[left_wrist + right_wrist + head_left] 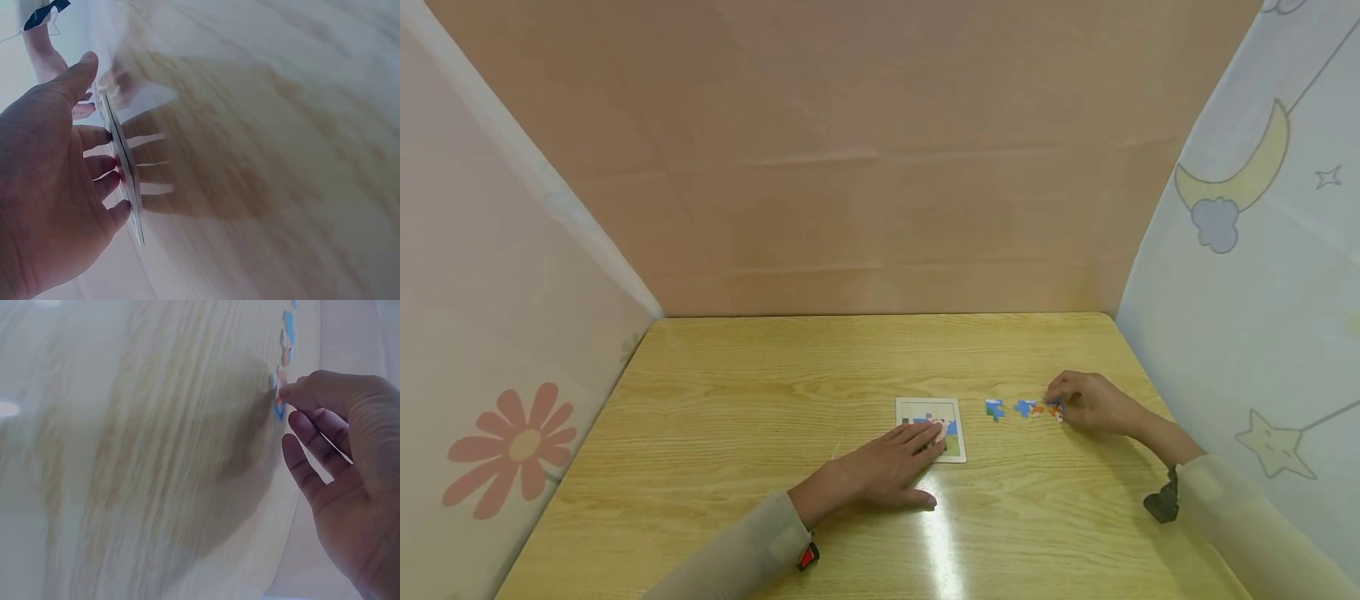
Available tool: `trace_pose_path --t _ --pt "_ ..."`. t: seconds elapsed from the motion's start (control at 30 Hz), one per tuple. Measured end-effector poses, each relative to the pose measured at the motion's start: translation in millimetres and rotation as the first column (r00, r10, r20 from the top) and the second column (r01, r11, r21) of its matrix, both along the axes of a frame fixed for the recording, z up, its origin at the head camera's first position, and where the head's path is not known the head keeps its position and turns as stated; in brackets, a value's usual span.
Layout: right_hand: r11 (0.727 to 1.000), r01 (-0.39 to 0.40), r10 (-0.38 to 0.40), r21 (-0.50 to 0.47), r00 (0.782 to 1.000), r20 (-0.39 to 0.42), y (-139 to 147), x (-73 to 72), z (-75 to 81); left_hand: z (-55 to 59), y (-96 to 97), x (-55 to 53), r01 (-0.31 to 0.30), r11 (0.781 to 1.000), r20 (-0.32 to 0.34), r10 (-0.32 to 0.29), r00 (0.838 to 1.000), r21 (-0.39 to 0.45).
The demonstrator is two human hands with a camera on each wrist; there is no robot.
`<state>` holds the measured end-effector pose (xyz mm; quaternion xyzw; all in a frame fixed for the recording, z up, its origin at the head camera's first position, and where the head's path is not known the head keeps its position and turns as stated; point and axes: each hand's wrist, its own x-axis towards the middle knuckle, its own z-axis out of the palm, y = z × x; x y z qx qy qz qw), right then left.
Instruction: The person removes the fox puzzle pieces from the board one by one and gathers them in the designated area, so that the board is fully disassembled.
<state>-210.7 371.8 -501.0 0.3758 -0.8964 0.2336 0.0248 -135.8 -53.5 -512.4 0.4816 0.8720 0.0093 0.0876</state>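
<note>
A: Running left to right across the tabletop (737, 392), your row of puzzle pieces (1026, 408) lies roughly in line with the back edge. The board (927, 401) sits to its left, squared to you, its sides leading away from you.

B: Its long axis I can't tell; your left hand (887, 467) covers much of the near part.

A: Those left fingers are stretched out over the picture, resting on the board and gripping nothing, your thumb out to the side.

B: And your right hand (1093, 404)?

A: Its thumb and forefinger pinch the end piece (277, 403) at the right of the row, your other fingers loosely bent and apart from it. Whether that piece is off the wood, I can't tell.

B: For room, you have a narrow gap between the board and the leftmost piece (993, 408), and a wide stretch of wood left of the board. The tabletop's right edge is near your right hand, its left edge well apart from both hands.
</note>
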Motion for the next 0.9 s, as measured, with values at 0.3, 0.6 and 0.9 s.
trace_pose_path --t 0.3,0.6,0.9 --pt "0.998 -0.035 0.038 -0.053 0.998 0.048 -27 2.1 12.2 -2.5 -1.4 2.1 0.004 1.0 -0.023 -0.003 1.0 0.016" --pt "0.998 -0.053 0.057 -0.042 0.993 0.101 -54 -1.8 17.9 -3.6 -8.2 6.3 0.044 0.999 -0.078 -0.042 0.996 0.029" --pt "0.992 -0.114 0.121 -0.06 0.985 0.125 -86 -8.5 16.3 -3.1 -23.2 13.7 0.02 0.999 0.01 -0.021 1.0 0.046"
